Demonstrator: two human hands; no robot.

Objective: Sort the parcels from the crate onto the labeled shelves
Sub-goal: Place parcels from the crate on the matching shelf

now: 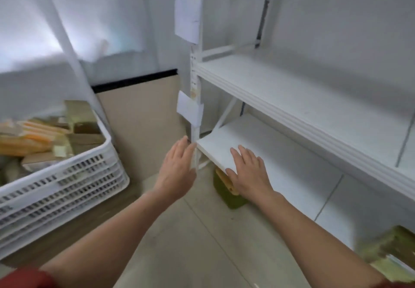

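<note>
Down at the left, the parcels [33,139] lie heaped in the white crate [67,175], brown and orange packets mixed, well apart from the rack [314,117]. Both hands are empty, fingers straight and spread. The left hand [179,166] hovers just beside the upright post [194,74]. The right hand [249,171] lies flat over the front edge of the lower shelf [280,153]; I cannot tell whether it touches. A green parcel [226,195] sits on the floor [190,242] under that edge. Paper labels [189,110] hang on the post, their writing too blurred to read. The sensible step, I judge, is to take one parcel from the crate and check it against the labels. It should then go well in from the shelf's edge so it cannot slide off.
</note>
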